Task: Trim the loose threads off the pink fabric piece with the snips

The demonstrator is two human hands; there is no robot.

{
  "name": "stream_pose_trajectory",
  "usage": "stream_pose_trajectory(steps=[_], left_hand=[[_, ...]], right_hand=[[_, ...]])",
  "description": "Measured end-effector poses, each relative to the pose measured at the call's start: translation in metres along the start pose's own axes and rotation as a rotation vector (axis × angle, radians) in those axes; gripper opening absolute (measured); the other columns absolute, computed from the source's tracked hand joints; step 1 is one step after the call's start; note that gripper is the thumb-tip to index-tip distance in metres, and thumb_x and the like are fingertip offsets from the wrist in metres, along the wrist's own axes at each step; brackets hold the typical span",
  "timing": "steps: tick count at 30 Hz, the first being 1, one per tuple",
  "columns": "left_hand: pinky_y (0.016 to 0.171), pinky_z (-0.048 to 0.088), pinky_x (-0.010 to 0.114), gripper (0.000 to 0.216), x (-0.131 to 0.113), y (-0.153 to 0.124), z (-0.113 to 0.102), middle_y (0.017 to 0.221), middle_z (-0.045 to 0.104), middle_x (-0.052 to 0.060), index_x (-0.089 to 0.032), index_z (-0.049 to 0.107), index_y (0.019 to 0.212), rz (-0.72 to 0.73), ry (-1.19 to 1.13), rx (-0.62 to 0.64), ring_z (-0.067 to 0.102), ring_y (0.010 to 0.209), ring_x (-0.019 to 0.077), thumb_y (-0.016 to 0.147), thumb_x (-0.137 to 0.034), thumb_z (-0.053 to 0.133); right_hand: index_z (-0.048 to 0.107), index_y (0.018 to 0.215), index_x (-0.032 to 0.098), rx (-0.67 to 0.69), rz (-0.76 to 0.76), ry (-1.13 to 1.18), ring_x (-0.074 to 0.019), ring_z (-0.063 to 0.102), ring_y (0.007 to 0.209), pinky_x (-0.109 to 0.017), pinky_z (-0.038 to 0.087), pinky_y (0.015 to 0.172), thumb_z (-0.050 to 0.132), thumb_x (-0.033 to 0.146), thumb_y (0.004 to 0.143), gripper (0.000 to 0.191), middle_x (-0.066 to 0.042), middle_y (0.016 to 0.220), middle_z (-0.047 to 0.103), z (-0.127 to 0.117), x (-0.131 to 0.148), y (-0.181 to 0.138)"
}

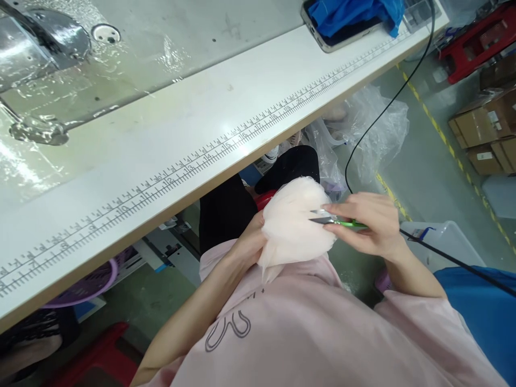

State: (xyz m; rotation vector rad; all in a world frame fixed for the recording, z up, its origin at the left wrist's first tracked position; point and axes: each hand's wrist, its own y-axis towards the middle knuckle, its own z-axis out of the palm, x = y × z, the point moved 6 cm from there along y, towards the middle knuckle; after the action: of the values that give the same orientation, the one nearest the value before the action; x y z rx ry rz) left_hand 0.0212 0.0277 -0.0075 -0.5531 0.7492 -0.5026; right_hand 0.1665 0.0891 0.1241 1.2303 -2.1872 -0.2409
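Note:
Over my lap, my left hand [253,236] grips a gathered bundle of pale pink, sheer fabric [296,226] by its left side. The fingers are partly hidden behind the cloth. My right hand [368,223] holds a pair of thread snips [346,222] with a green handle. The two blades point left and lie spread apart over the right part of the fabric. Whether they touch the cloth I cannot tell.
A table edge with a printed ruler [226,145] runs diagonally ahead of me. A phone [322,37] lies there under blue cloth [355,13]. A black cable [387,107] hangs at the right. Plastic bags [366,134] and cardboard boxes [484,126] are on the floor.

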Motion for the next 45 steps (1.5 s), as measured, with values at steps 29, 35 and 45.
stream_pose_trajectory(steps=[29,35,45], left_hand=[[0.064,0.057,0.027,0.035,-0.002,-0.002,0.002,0.089,0.078,0.004,-0.02,0.077,0.093,0.056,0.079,0.035,0.071,0.084,0.0258,0.06,-0.015,0.083],[0.064,0.058,0.028,0.034,-0.002,-0.002,0.004,0.086,0.078,0.004,-0.021,0.078,0.091,0.035,0.05,0.037,0.071,0.076,0.0231,0.058,-0.015,0.085],[0.06,0.056,0.028,0.037,-0.001,0.0,0.003,0.087,0.077,0.006,-0.021,0.078,0.086,0.051,0.077,0.009,0.071,0.086,0.0285,0.051,-0.015,0.086]], right_hand=[[0.067,0.092,0.013,0.033,-0.244,-0.319,-0.0073,0.046,0.051,-0.026,0.028,0.049,0.071,0.026,0.084,0.015,0.005,0.056,0.058,0.01,0.025,-0.002],[0.066,0.089,0.016,0.025,-0.251,-0.342,-0.0061,0.045,0.05,-0.027,0.026,0.049,0.068,0.027,0.087,0.01,0.007,0.054,0.056,0.012,0.025,-0.001],[0.067,0.091,0.015,0.016,-0.217,-0.288,-0.007,0.046,0.051,-0.027,0.026,0.048,0.07,0.022,0.084,0.01,0.006,0.055,0.055,0.011,0.023,-0.003]])
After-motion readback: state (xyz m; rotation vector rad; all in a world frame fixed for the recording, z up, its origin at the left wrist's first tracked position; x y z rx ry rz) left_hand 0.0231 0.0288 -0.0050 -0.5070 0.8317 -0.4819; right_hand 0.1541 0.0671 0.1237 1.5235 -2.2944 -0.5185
